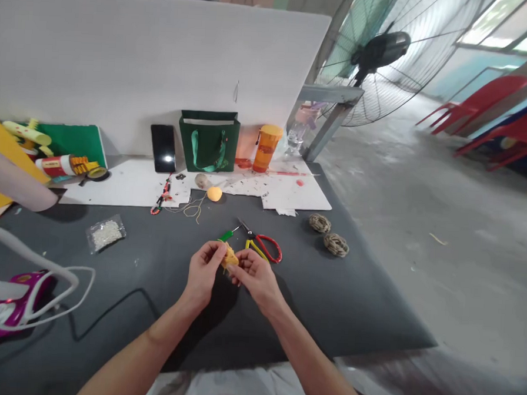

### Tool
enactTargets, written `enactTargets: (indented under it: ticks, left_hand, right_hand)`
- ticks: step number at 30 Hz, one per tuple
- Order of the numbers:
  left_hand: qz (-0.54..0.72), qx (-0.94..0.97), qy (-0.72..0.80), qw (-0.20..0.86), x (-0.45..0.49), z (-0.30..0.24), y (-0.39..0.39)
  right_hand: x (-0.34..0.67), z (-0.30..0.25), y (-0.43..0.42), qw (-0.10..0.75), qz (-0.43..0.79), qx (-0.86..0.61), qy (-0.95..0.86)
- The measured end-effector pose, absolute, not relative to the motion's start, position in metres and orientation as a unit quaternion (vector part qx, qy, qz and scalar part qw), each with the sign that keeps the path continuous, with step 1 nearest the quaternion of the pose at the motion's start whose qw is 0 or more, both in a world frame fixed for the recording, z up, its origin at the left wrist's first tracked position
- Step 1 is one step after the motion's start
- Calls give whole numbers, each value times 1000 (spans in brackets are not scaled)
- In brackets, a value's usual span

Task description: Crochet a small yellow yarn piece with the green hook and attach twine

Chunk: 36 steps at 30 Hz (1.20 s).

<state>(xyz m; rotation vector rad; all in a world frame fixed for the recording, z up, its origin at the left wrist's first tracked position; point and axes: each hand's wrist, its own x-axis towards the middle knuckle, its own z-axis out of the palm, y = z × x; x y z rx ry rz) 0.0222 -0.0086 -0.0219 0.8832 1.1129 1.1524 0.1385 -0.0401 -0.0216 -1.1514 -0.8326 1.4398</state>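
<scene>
The left forearm [150, 345] and right forearm [312, 353] are angling inward from the bottom of the view, while the left hand [203, 272] and right hand [256, 276] are pinching close together, fingers curling inward, palms facing each other.

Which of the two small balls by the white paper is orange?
The front ball, trailing thread; the rear ball is dull beige.

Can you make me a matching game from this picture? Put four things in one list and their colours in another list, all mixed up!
Things:
1. tote bag
2. clothes iron
3. twine ball
4. small round ball

Colours:
A. orange
B. magenta and white
C. dark green
D. brown

Right pairs: 1-C, 2-B, 3-D, 4-A
</scene>
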Motion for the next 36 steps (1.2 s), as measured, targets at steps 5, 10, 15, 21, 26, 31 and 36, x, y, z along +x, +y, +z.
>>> enactTargets:
  ticks: [5, 10, 15, 21, 26, 31, 36]
  left_hand:
    - [477, 395, 510, 597, 15, -17, -10]
    - [380, 505, 529, 566, 4, -10, -4]
    - [340, 559, 541, 529, 4, -2, -3]
    - [334, 578, 561, 490, -1, 6, 4]
    - [279, 647, 592, 391, -17, -2, 17]
    - [156, 723, 622, 257, -32, -15, 28]
    - [266, 739, 618, 36, -27, -5, 21]
  right_hand:
    - [172, -16, -41, 498, 420, -556, -515]
    - [293, -8, -38, 436, 54, -778, -449]
    - [382, -24, -30, 356, 42, -852, -381]
    - [394, -42, -19, 303, 95, -859, -401]
    - [395, -38, -18, 304, 127, -853, -406]
    - [395, -32, -17, 334, 177, -833, -404]
    - [384, -24, -23, 401, 254, -790, -388]
